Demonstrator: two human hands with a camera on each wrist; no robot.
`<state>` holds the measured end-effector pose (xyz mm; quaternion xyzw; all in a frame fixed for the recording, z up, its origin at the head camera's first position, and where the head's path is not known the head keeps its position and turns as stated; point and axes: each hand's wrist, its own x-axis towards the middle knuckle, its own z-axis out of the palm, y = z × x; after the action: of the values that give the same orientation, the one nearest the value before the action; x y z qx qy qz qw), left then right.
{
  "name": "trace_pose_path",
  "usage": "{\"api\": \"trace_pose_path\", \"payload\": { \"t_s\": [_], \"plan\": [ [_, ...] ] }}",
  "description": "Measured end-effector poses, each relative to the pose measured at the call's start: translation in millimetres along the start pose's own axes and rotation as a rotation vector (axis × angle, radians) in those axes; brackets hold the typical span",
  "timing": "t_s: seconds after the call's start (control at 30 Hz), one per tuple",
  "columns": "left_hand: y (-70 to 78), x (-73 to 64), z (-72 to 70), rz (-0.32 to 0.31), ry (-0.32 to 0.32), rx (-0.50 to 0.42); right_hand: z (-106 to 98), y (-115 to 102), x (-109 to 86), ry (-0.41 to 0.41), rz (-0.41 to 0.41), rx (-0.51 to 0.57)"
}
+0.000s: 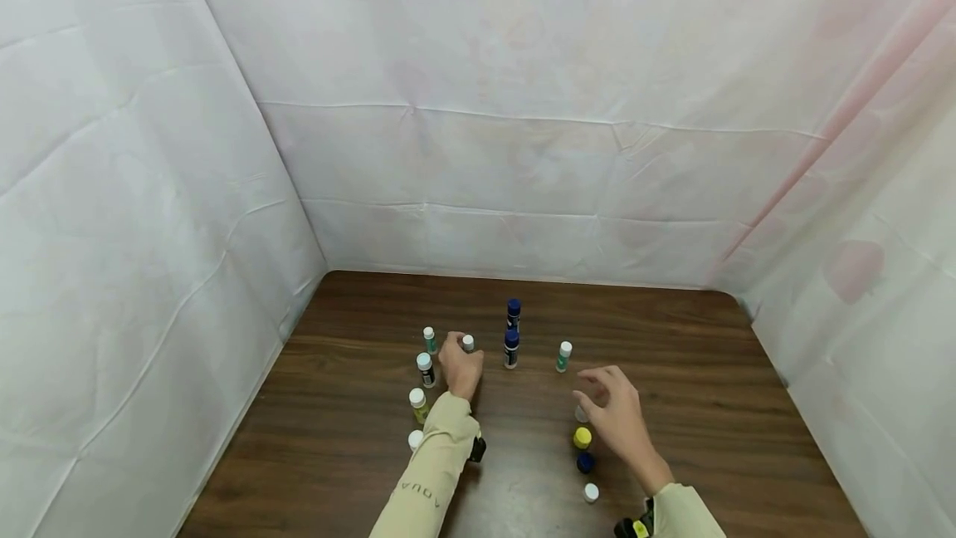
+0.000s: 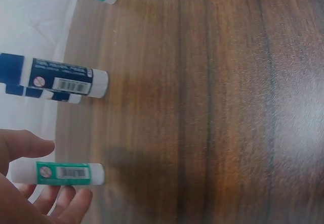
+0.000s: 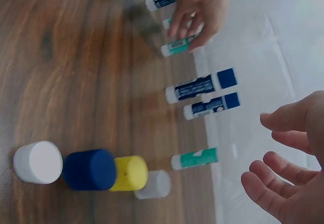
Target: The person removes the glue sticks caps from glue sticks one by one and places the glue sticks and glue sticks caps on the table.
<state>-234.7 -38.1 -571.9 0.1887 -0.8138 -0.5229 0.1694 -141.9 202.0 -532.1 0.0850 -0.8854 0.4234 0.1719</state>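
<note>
A green glue stick with a white cap [image 2: 71, 173] stands upright on the wooden table. My left hand [image 1: 461, 368] is around its upper part, the thumb on one side and the loosely bent fingers on the other. In the left wrist view a gap shows between thumb [image 2: 38, 147] and stick. My right hand [image 1: 616, 413] is held over the table's right side with fingers spread and nothing between them. Below it, a whitish cap [image 3: 153, 185], a yellow cap [image 3: 130, 173], a navy cap [image 3: 90, 169] and a white cap [image 3: 38, 162] form a row.
Two navy glue sticks [image 1: 511, 349] stand mid-table, one behind the other. Another green glue stick [image 1: 563, 357] stands to their right. Left of my left hand runs a line with a small green stick [image 1: 430, 340], a dark one [image 1: 426, 369] and a yellow one [image 1: 419, 407]. White sheets [image 1: 478, 148] enclose the table.
</note>
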Motion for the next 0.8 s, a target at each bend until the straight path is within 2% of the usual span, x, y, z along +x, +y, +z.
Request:
{"api": "trace_pose_path", "payload": {
  "t_s": [0.2, 0.5, 0.8],
  "plan": [
    [-10.3, 0.6, 0.4, -0.078, -0.017, -0.003, -3.2, -17.1, 3.4, 0.002, -0.037, 0.042],
    [-8.8, -3.7, -5.9, -0.07, -0.028, 0.022, -4.2, -31.9, 5.5, -0.026, -0.062, 0.065],
    [-3.8, -6.0, -6.8, -0.048, -0.032, -0.014, -5.5, -42.5, 12.0, -0.011, -0.15, 0.081]
  ]
}}
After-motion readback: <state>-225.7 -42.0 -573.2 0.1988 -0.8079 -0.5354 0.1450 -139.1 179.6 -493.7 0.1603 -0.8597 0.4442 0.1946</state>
